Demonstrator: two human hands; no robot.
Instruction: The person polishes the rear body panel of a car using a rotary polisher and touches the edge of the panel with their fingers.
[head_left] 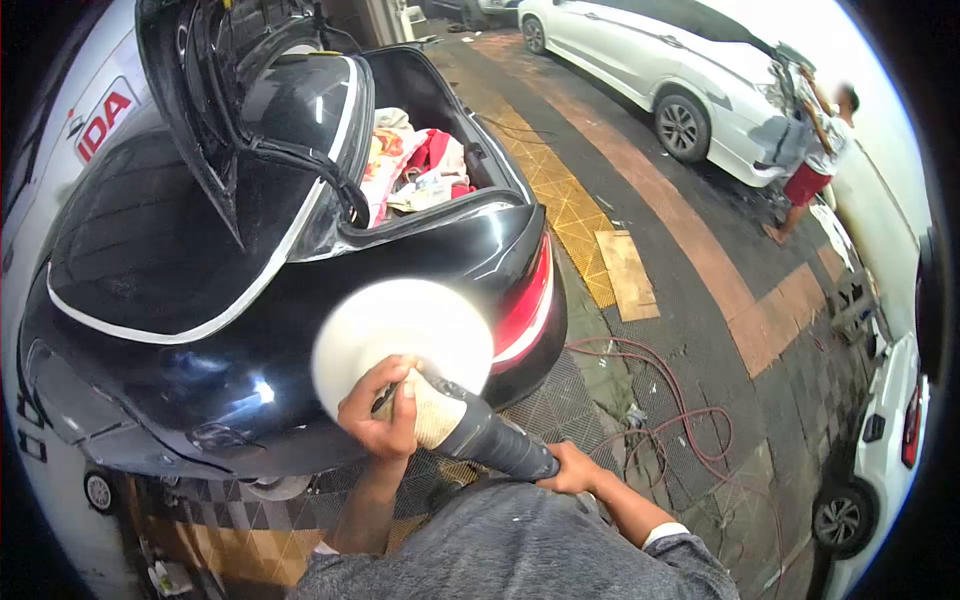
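Note:
A car polisher (497,440) with a round white pad (385,318) is held between my two hands. The pad lies against the rear side panel of a black car (250,375), beside the red tail light (530,305); its surface looks smeared, as in spinning. My left hand (385,410) is closed round the light-coloured head of the polisher, just behind the pad. Further back, my right hand (572,468) grips the end of the dark handle. The car's trunk lid (200,110) is raised, and red and white cloths (420,165) lie in the trunk.
A dark red hose (690,420) lies in loops on the floor to the right. A wooden board (627,275) lies beside the car. Another person (825,140) stands at the rear of a white car (650,60). A second white car (880,460) stands at right.

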